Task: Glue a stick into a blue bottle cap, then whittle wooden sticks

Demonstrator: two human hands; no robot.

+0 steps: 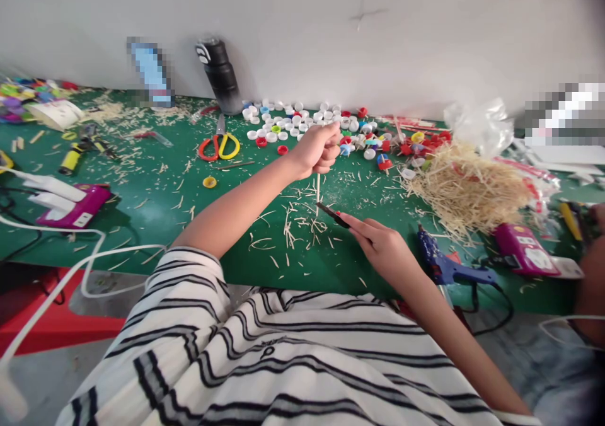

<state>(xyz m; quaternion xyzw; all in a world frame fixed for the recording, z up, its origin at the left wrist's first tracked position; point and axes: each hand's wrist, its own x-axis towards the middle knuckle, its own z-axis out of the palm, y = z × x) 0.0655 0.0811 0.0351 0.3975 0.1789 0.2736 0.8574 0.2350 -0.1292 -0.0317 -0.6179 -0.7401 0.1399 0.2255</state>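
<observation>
My left hand (pixel 317 150) is closed round the top of a thin pale stick (pixel 318 189), which points down toward the green table. In my right hand (pixel 378 240) is a dark knife (pixel 334 215), its tip at the stick's lower part. Thin curled shavings (pixel 302 224) lie scattered on the table beneath both hands. Just beyond my left hand spreads a group of white bottle caps (pixel 283 123), mixed with some red, blue and green ones.
Orange-and-yellow scissors (pixel 218 145) and a black bottle (pixel 221 76) are at the back left. A straw-like pile (pixel 472 189), blue glue gun (pixel 451 265) and purple power strip (pixel 524 249) lie right. Another purple power strip (pixel 87 205) sits left. Another person's arm (pixel 590 281) shows far right.
</observation>
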